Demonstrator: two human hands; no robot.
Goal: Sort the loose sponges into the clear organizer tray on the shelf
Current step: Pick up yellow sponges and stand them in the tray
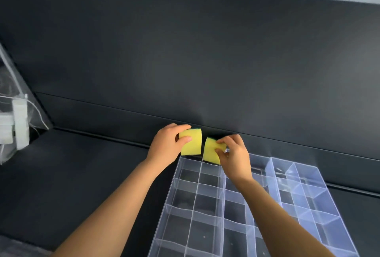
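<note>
At far left: a clear plastic bag (pixel 12 125) with white pieces inside, well apart from the work.
Shelf (pixel 82 164): dark, carrying the tray in front of a dark back panel (pixel 205 61).
Left hand (pixel 166 145): pinches one sponge, thumb on the yellow face, fingers (pixel 184 127) curled over its top edge.
Left sponge (pixel 192 143): held upright just above the tray's back-left corner, yellow face toward the camera, green scrubbing side turned away; nearly square, so its long axis is hard to call.
Right sponge (pixel 209 151): just beside the first, a thin gap between them, tilted, its lower corner dipping toward a back-row cell, likely so it slides in edge first.
Right hand (pixel 233 154): pinches that sponge at its right edge.
Tray (pixel 197 186): clear, divided into many cells, none of the visible ones holding a sponge; the sorting looks barely begun.
</note>
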